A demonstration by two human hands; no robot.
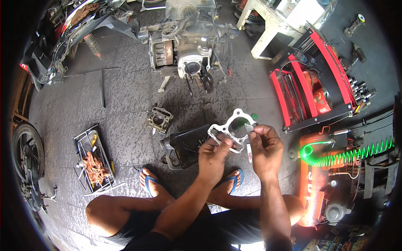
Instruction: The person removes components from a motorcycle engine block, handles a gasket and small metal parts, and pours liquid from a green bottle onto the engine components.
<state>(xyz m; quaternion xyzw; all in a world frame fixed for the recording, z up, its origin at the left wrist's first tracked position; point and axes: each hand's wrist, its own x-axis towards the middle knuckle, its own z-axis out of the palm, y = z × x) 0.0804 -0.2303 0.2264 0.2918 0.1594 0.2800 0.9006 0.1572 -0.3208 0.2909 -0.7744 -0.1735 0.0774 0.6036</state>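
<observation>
My left hand point(214, 159) is closed on the near left side of a silver engine cylinder point(228, 126), its flat face turned up. A large round bore and several smaller holes show in that face. At the cylinder's right edge, my right hand point(266, 150) pinches a small, flat, pale blade-like piece point(249, 127) between thumb and fingers. Its exact kind is too small to make out. Just below the pinch shows a slim white tube with red marks point(249, 153). Below the cylinder, a black plastic jug point(188, 144) lies on its side.
A cylinder head point(159, 119) sits on the tiled floor, with a large engine point(188, 42) beyond. At left stands a wire basket point(101, 138) with a rag and tools. To the right are a red toolbox point(307, 90), an orange compressor point(312, 180) and a coiled green hose point(351, 158).
</observation>
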